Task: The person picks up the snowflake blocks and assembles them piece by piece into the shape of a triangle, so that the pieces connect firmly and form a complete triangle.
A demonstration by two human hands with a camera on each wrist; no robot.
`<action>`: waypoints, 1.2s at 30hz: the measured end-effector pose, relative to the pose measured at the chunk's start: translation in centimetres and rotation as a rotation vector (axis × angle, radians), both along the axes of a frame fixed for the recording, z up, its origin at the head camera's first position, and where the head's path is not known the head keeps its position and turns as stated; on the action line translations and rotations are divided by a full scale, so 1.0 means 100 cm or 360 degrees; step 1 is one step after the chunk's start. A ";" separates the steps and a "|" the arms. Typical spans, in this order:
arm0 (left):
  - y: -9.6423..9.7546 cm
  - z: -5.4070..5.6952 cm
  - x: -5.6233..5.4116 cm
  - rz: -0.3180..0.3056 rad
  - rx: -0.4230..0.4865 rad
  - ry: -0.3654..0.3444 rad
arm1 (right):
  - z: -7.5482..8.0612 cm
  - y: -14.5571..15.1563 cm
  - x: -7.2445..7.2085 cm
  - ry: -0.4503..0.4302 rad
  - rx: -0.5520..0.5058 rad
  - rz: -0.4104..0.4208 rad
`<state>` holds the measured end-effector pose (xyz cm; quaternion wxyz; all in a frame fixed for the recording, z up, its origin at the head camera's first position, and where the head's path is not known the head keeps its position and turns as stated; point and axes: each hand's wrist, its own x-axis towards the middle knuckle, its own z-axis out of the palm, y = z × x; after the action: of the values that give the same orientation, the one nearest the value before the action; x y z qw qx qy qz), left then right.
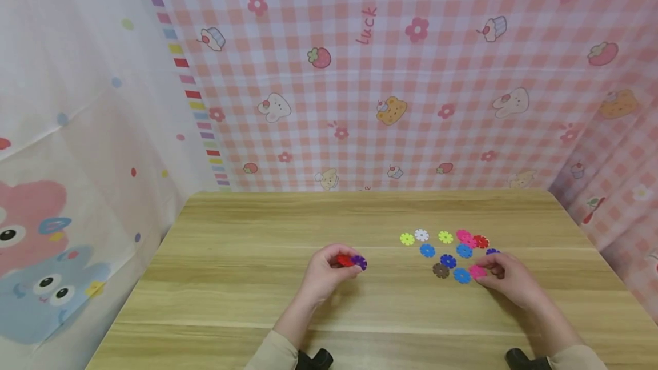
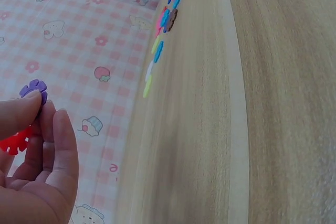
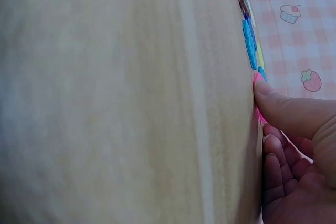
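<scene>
right hand point(image 1: 511, 281) pinches pink disc point(image 1: 478, 271) at its 10 o'clock; dragging could nudge blue disc point(image 1: 461, 276), close at pink's 9. left hand point(image 1: 328, 272), at 9, pinches purple disc point(image 1: 361, 262), red disc point(image 1: 344, 260); loosened thumb might drop them.

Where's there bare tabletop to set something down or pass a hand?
A wide patch of table lies bare between its left edge and the left hand. Another lies on the near side of the brown disc, and a strip runs behind the colored discs, below the checked curtain. Crowded: beside the right hand, where those discs cluster, some overlapping.
</scene>
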<state>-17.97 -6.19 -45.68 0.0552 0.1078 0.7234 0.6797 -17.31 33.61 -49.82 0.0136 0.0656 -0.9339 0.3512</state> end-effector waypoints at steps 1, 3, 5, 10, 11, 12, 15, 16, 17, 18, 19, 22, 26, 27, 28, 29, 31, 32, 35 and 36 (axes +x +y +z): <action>0.000 0.000 0.000 -0.0001 -0.0001 -0.0006 | 0.000 0.000 0.000 -0.0001 -0.0012 -0.0003; 0.000 -0.001 -0.001 -0.0003 0.0000 -0.0006 | 0.000 0.000 0.001 0.0005 -0.0032 -0.0012; -0.001 -0.002 -0.001 -0.0004 0.0000 -0.0007 | -0.001 0.000 0.002 0.0016 -0.0047 -0.0028; -0.001 -0.001 0.000 0.0003 0.0013 -0.0004 | -0.001 -0.001 0.003 0.0040 -0.0068 -0.0027; -0.001 -0.001 0.000 0.0004 0.0018 -0.0006 | -0.001 -0.001 0.003 0.0044 -0.0059 -0.0020; -0.001 -0.001 0.000 0.0005 0.0023 -0.0005 | -0.001 -0.001 0.002 0.0048 -0.0049 -0.0012; -0.002 -0.002 0.000 0.0003 0.0032 -0.0015 | -0.001 -0.002 0.001 0.0053 0.0001 -0.0004; -0.002 -0.003 0.000 0.0002 0.0033 -0.0018 | 0.000 -0.002 0.001 0.0052 0.0008 -0.0003; -0.002 -0.003 0.000 -0.0001 0.0036 -0.0014 | 0.000 -0.003 0.000 0.0042 0.0007 -0.0003; -0.002 -0.003 0.000 0.0000 0.0038 -0.0017 | 0.001 -0.003 0.000 0.0039 0.0004 -0.0002; -0.001 -0.004 0.000 0.0000 0.0039 -0.0018 | 0.001 -0.003 0.000 0.0033 0.0000 -0.0003; -0.001 -0.004 -0.001 0.0003 0.0037 -0.0017 | 0.000 -0.002 0.000 0.0016 -0.0039 -0.0010; 0.000 -0.006 -0.002 0.0006 0.0027 -0.0043 | -0.003 -0.002 0.002 0.0025 -0.0054 -0.0042; 0.000 -0.006 -0.002 0.0005 0.0026 -0.0049 | -0.003 -0.003 0.003 0.0036 -0.0054 -0.0047; 0.000 -0.006 -0.002 0.0006 0.0026 -0.0055 | -0.004 -0.003 0.004 0.0050 -0.0049 -0.0051; 0.000 -0.006 -0.002 0.0007 0.0026 -0.0061 | -0.004 -0.003 0.004 0.0070 -0.0037 -0.0056; 0.000 -0.007 -0.002 0.0004 0.0041 -0.0061 | -0.003 -0.004 0.006 0.0090 -0.0031 -0.0054; 0.000 -0.007 -0.002 0.0005 0.0045 -0.0062 | -0.003 -0.004 0.006 0.0092 -0.0035 -0.0052; 0.000 -0.008 -0.001 0.0004 0.0068 -0.0059 | 0.001 -0.008 0.009 0.0027 -0.0122 -0.0083; 0.000 -0.008 -0.001 0.0003 0.0081 -0.0060 | 0.003 -0.010 0.010 -0.0009 -0.0179 -0.0088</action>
<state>-18.09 -6.19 -46.44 0.0655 0.0958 0.7048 0.6998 -16.35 32.58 -49.49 0.0243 0.0379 -0.9142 0.4028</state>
